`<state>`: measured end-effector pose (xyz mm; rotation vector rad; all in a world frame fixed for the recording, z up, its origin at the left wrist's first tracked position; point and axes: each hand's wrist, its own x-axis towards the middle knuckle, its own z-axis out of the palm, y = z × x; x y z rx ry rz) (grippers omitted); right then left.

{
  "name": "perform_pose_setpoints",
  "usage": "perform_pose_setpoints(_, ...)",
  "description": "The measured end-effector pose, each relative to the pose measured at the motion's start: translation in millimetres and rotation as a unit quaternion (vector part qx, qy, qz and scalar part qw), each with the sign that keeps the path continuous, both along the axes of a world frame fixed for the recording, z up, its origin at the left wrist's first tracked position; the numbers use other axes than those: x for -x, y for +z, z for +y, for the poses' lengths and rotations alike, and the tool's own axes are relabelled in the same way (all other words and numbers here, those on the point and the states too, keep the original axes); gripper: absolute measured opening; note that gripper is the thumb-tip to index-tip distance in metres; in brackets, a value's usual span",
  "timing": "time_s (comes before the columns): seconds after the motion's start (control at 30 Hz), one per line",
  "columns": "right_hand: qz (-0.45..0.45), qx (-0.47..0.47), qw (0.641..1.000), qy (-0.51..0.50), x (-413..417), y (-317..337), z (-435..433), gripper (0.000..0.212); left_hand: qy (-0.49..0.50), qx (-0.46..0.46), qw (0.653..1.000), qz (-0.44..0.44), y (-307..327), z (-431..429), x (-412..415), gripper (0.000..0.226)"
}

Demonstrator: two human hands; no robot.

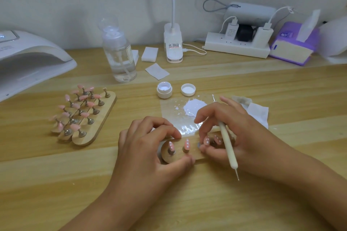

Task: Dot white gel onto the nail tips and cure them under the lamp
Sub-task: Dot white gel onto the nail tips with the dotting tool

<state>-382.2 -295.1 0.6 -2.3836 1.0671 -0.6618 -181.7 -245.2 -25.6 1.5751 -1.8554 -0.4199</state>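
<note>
A small wooden holder lies at the table's centre front, carrying several pink nail tips with white dots. My left hand grips its left end between fingers and thumb. My right hand holds a cream dotting pen across its fingers, while its thumb and fingertips pinch one tip's stand at the holder's right end. Behind the hands a clear film palette bears a white gel puddle. An open gel jar and its lid stand beyond. The curing lamp sits far left.
Three more wooden holders with plain pink tips lie at the left. A clear pump bottle, cotton pads, a clip lamp base, a power strip, a purple tissue box and crumpled wipes line the back and right.
</note>
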Motion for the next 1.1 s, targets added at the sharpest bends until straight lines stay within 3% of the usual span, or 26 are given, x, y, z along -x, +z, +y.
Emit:
perform_pose_setpoints(0.4,-0.009,-0.033,0.999,0.017,1.3,0.7,0.6,0.037,-0.005,-0.003,1.0,0.005,-1.0,-0.4,-0.8,0.038)
perform_pose_setpoints(0.77,-0.017,-0.027,0.999,0.028,10.4,5.2,-2.1,0.047,-0.003,-0.005,1.0,0.007,-2.1,-1.3,-1.1,0.038)
perform_pose_setpoints(1.1,-0.009,0.019,0.999,0.036,21.4,3.1,-5.7,0.03,-0.004,-0.001,1.0,0.012,-0.4,-0.1,-0.4,0.036)
